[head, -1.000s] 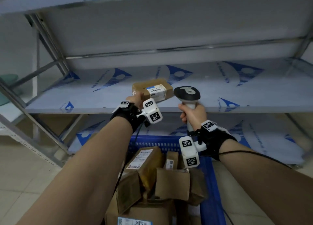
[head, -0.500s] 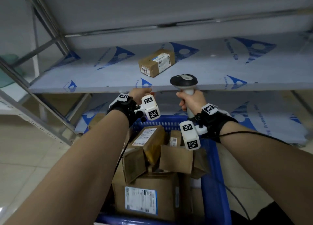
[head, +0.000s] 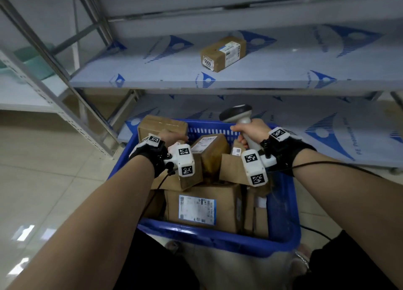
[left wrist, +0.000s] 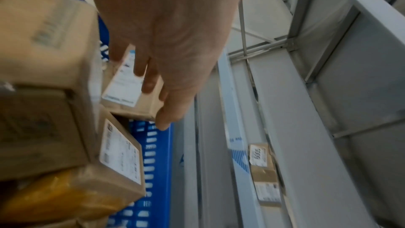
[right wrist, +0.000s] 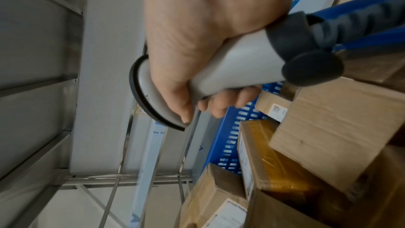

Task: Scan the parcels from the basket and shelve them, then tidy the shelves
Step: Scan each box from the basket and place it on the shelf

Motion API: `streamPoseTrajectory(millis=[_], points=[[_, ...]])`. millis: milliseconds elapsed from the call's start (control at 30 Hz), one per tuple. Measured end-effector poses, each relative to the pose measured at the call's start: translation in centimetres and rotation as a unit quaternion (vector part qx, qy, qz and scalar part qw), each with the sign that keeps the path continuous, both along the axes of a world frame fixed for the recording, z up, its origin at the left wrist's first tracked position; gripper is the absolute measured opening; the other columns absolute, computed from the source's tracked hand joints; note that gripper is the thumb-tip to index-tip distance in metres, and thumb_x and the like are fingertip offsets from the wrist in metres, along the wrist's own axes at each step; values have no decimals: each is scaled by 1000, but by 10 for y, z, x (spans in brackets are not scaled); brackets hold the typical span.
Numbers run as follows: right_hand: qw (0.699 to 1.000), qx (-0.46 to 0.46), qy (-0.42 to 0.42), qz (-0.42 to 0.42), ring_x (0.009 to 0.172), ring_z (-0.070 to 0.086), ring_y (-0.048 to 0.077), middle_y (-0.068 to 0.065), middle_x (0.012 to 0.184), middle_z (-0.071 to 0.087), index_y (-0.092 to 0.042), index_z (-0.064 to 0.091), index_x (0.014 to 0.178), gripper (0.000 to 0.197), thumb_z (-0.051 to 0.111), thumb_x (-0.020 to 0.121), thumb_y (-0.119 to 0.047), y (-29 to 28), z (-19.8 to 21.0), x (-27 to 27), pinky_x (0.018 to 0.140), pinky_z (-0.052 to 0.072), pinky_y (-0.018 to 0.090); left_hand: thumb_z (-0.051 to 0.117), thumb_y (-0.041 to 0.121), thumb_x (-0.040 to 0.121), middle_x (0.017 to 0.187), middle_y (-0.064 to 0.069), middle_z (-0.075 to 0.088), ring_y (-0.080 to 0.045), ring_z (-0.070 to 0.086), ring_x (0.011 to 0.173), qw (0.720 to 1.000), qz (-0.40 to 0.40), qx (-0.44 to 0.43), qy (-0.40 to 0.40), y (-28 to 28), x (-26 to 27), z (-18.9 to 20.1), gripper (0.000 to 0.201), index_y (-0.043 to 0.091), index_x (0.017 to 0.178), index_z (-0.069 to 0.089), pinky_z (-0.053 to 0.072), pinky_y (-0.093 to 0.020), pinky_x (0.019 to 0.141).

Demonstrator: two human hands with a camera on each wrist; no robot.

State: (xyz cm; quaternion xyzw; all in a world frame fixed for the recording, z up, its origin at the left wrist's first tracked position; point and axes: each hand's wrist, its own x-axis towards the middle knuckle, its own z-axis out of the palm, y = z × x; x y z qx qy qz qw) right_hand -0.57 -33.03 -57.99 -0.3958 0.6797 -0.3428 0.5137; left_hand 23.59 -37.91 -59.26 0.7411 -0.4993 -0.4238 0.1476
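Note:
A blue basket (head: 218,242) holds several brown cardboard parcels. My left hand (head: 173,137) reaches into its far left corner. Its straight fingers (left wrist: 151,84) lie on the white label of a small parcel (left wrist: 122,93), and the thumb sits at that parcel's edge. That parcel (head: 162,126) stands against the basket's back wall. My right hand (head: 250,130) grips the grey handle of a barcode scanner (head: 236,113) above the basket's far right side. In the right wrist view the scanner (right wrist: 230,68) points away from the parcels. One labelled parcel (head: 223,53) lies on the middle shelf (head: 152,76).
The lower shelf (head: 327,126) runs just behind the basket. Slanted metal shelf posts (head: 65,106) stand to the left, over a tiled floor (head: 43,191). A cable (head: 327,163) trails from my right wrist. The shelved parcel (left wrist: 262,171) also shows in the left wrist view.
My left hand let go of the parcel on the middle shelf and dropped to a parcel in the basket. The right hand lowered the scanner. My view tilted down.

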Motion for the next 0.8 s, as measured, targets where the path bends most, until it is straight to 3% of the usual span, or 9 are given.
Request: streamPoseTrajectory(millis=[67, 133, 200, 333, 500, 633, 700, 767, 800], points=[[1000, 7, 4, 13, 48, 50, 16, 10, 62, 59, -2, 60, 78, 24, 69, 87, -23, 4, -2, 9, 42, 43, 20, 70, 34, 85, 92, -11, 60, -22, 55, 68, 998, 53, 16, -22, 9, 22, -8, 46, 0, 114, 60, 44, -31, 62], [1000, 12, 8, 25, 47, 51, 15, 9, 62, 60, -2, 62, 84, 23, 69, 87, -24, 5, -7, 17, 43, 44, 20, 64, 27, 91, 96, -14, 59, -22, 54, 65, 995, 95, 19, -9, 17, 41, -16, 44, -3, 122, 56, 42, -31, 57], [999, 17, 6, 37, 46, 52, 13, 8, 62, 61, -2, 63, 87, 23, 69, 86, -24, 3, -12, 28, 43, 45, 20, 58, 27, 94, 108, -18, 61, -26, 58, 80, 992, 118, 35, -12, 23, 57, -25, 44, -5, 124, 54, 45, -35, 69], [997, 38, 5, 62, 48, 52, 13, 8, 62, 61, -2, 62, 88, 23, 69, 87, -24, -6, -25, 46, 47, 46, 23, 52, 50, 92, 116, -16, 61, -28, 56, 97, 989, 132, 63, -1, 28, 69, -39, 54, 4, 121, 56, 41, -37, 85], [994, 63, 15, 89, 49, 54, 13, 6, 62, 62, -7, 61, 83, 20, 69, 87, -26, -15, -38, 56, 48, 47, 22, 55, 47, 90, 125, -12, 61, -30, 57, 113, 990, 121, 66, 11, -7, 88, -83, 52, 9, 124, 55, 41, -39, 105], [993, 71, 16, 90, 51, 55, 12, 5, 64, 62, -8, 62, 91, 22, 69, 86, -28, -21, -46, 53, 51, 49, 23, 40, 41, 100, 135, -13, 53, -31, 50, 123, 992, 84, 89, -10, 3, 64, -62, 51, 5, 137, 45, 41, -32, 94], [993, 76, 16, 84, 53, 56, 12, 5, 66, 63, -7, 62, 91, 23, 69, 87, -29, -22, -48, 50, 52, 49, 23, 37, 40, 101, 136, -14, 52, -30, 48, 125, 993, 65, 92, -19, 4, 62, -65, 50, 6, 137, 46, 39, -32, 96], [994, 79, 13, 80, 53, 56, 12, 5, 66, 63, -7, 62, 92, 24, 69, 87, -29, -22, -48, 48, 52, 49, 23, 39, 41, 101, 124, -16, 59, -31, 55, 113, 992, 81, 91, -27, 3, 62, -70, 45, 8, 130, 51, 39, -34, 96], [994, 79, 9, 79, 53, 56, 12, 5, 66, 63, -6, 62, 93, 24, 69, 87, -29, -22, -48, 47, 52, 48, 23, 41, 38, 101, 110, -16, 62, -30, 58, 99, 991, 96, 93, -1, 3, 61, -73, 40, 8, 125, 53, 43, -33, 85]])
